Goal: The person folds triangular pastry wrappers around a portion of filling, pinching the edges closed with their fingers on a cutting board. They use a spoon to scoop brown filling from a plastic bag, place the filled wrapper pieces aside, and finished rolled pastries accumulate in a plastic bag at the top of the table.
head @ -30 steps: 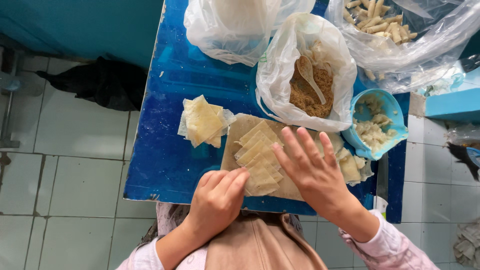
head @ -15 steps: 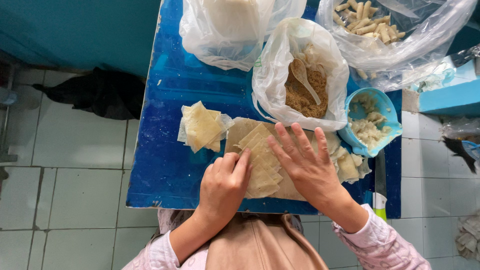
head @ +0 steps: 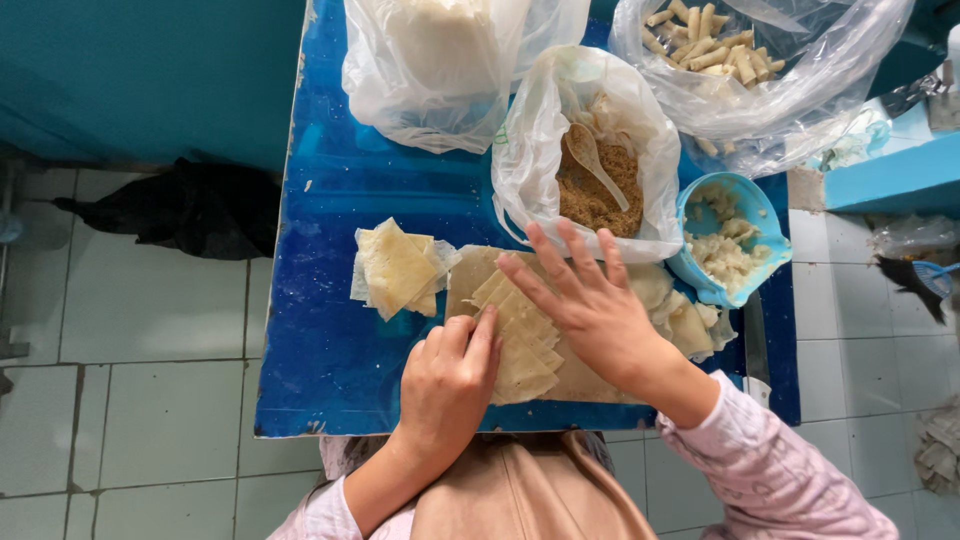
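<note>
A blue-painted flat tabletop (head: 340, 330) carries everything. Beyond the fingertips lie three clear plastic bags: one of pale stacked sheets (head: 440, 60), one of small rolled pastry sticks (head: 730, 60), and, just past the right fingertips, one of brown crumbly filling (head: 600, 195) with a pale spoon (head: 597, 165) sunk in it. Right of the right fingers sits a small blue plastic bowl (head: 730, 240) of whitish lumps. Under both hands lies a brown flat board (head: 580, 380). Left of the left fingers rests a loose pile of thin yellowish square wrappers (head: 398, 270). The fanned row of yellowish square wrappers (head: 520, 335) lies on the board between the hands. The right hand (head: 600, 320) presses on the row, fingers spread wide and flat. The left hand (head: 445, 385) has fingers curled narrow, tips touching the row's left edge.
</note>
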{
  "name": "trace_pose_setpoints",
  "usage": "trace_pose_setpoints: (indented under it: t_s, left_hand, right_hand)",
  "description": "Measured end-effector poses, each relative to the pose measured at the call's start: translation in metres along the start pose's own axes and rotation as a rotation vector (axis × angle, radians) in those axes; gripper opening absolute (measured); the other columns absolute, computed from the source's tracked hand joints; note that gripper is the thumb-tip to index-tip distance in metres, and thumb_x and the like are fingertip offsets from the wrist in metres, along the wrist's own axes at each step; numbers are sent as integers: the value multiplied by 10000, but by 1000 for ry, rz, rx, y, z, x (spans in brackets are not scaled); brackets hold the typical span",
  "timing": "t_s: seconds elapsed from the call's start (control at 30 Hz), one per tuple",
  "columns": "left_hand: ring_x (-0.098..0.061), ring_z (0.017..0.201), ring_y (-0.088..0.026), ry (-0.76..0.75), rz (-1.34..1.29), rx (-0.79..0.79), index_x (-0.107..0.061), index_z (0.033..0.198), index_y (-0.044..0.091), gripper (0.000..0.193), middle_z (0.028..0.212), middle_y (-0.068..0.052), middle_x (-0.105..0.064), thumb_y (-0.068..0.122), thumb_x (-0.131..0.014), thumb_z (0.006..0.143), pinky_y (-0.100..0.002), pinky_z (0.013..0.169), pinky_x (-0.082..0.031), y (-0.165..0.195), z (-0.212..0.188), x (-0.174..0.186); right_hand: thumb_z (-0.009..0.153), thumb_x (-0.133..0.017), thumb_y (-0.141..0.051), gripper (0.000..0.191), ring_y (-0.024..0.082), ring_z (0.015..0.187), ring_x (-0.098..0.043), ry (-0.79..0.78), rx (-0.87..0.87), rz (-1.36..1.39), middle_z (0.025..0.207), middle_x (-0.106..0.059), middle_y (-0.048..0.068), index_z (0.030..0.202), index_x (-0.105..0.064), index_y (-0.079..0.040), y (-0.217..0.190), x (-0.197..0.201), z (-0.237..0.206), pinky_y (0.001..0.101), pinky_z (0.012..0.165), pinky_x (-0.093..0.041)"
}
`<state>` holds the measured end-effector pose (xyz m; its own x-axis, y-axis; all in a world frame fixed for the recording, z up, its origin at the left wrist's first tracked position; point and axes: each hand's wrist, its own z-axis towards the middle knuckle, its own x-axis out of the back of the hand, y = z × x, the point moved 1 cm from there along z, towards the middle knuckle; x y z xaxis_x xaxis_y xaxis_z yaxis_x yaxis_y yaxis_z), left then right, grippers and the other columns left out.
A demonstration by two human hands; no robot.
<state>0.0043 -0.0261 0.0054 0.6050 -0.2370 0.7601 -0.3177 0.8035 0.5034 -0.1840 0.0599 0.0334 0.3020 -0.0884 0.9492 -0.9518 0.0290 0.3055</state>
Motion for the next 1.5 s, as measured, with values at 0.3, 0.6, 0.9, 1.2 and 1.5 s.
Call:
trace_pose_setpoints:
  t_s: [0.3,0.6,0.9,1.2,1.5]
  left_hand:
    - [-581,789,-217,-8,-32,1,-683,1257,17,394,950,-53,-597,166,-715,894,-348,684,-486,0,-1,1]
    - [-581,785,-211,1,1,-4,-685,1255,23,386,944,-48,-596,176,-717,902,-343,674,-485,0,0,0]
    - [-580,786,-213,11,35,-17,-689,1258,23,376,944,-50,-592,164,-707,910,-342,676,-484,0,-2,-1]
    - [-591,793,-216,-2,88,-30,-687,1271,36,382,945,-52,-594,88,-687,893,-330,682,-494,-4,-3,-2]
    - [-647,861,-293,60,-192,68,-638,1088,52,179,966,-97,-644,56,-689,916,-378,723,-522,-6,2,12]
  right_hand:
    - [838,-578,-4,922,333,1555,-149,-1,28,-273,1704,-213,56,1646,-278,-334,3,18,-18,586,1226,-78]
    - [978,-554,-97,670,322,1589,-146,96,99,-55,1726,-237,83,1611,-391,-240,13,23,-19,593,1256,-49]
    - [893,-595,-50,683,317,1548,-237,214,80,-67,1671,-338,81,1542,-488,-233,20,5,9,561,1232,-141]
    - [932,-711,-36,333,369,984,-621,453,-494,502,1013,-631,148,1216,-537,-38,71,-13,32,474,866,-458]
    - [903,-674,27,325,201,686,-673,301,-466,998,807,-650,82,1173,-506,-38,16,20,-14,319,600,-513]
